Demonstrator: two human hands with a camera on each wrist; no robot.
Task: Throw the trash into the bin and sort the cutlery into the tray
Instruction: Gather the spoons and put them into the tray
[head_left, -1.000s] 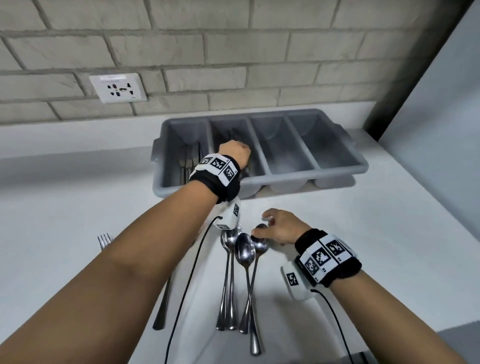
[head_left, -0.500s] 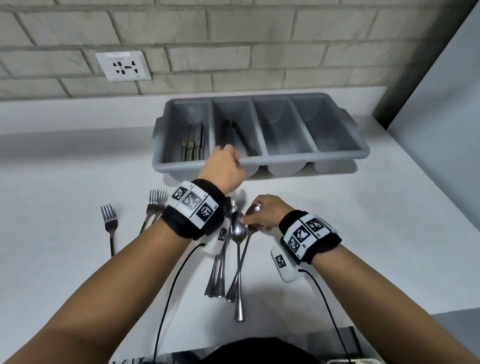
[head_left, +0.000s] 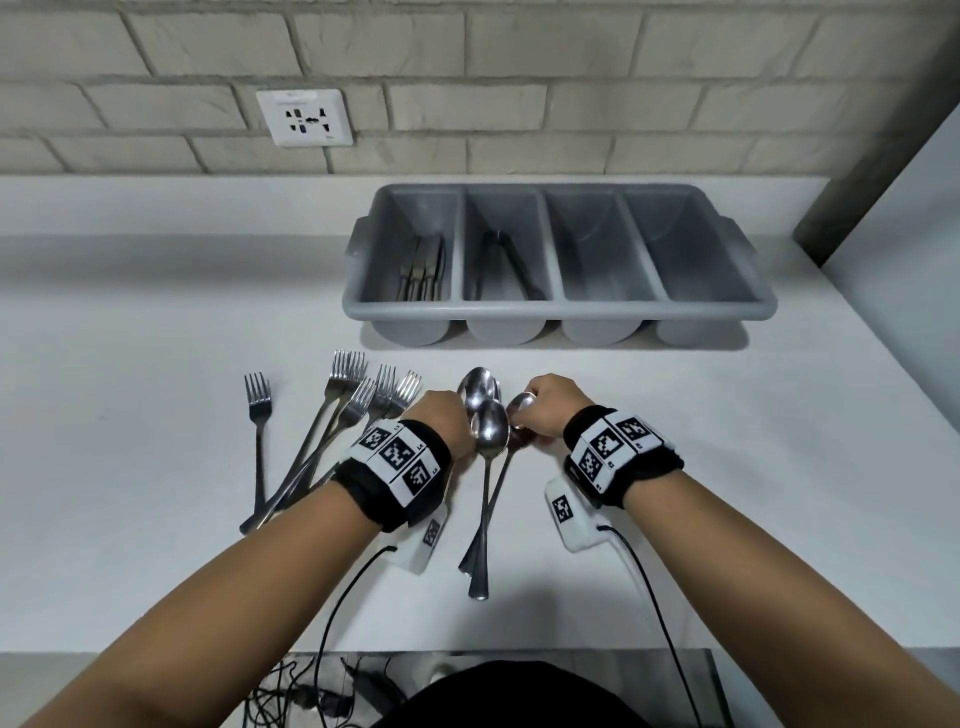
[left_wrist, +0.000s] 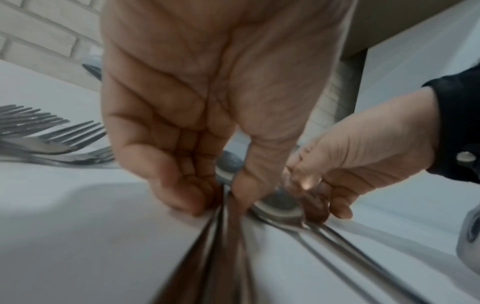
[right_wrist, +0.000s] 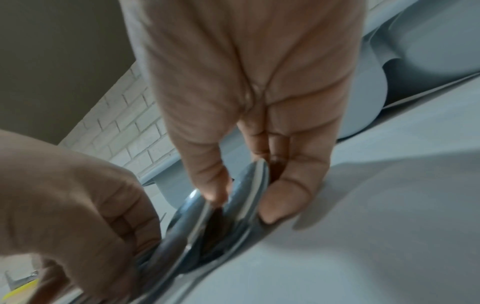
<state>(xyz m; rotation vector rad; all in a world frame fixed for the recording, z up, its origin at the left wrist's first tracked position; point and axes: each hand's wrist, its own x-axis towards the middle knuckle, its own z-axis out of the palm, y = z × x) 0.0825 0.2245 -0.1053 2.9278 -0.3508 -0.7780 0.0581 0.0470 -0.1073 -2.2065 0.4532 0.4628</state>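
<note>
A grey four-compartment tray (head_left: 561, 307) stands at the back of the white counter; knives (head_left: 423, 275) lie in its leftmost compartment and dark utensils (head_left: 498, 265) in the second. Several spoons (head_left: 489, 434) lie bunched in front of me. My left hand (head_left: 447, 415) is at their left, and its thumb and fingers (left_wrist: 182, 195) pinch the spoons' necks (left_wrist: 226, 209). My right hand (head_left: 543, 413) pinches the bowl of one spoon (right_wrist: 250, 183) between thumb and fingers. Several forks (head_left: 358, 405) lie fanned to the left, one fork (head_left: 258, 415) apart.
A brick wall with a white socket (head_left: 306, 117) runs behind the tray, and a grey panel (head_left: 904, 218) closes the right side. Cables (head_left: 311, 691) hang past the counter's front edge. The tray's two right compartments (head_left: 649, 249) show only bare bottoms.
My left hand has come back from the tray's second compartment down to the spoons and now pinches them. My right hand has stayed on its spoon.
</note>
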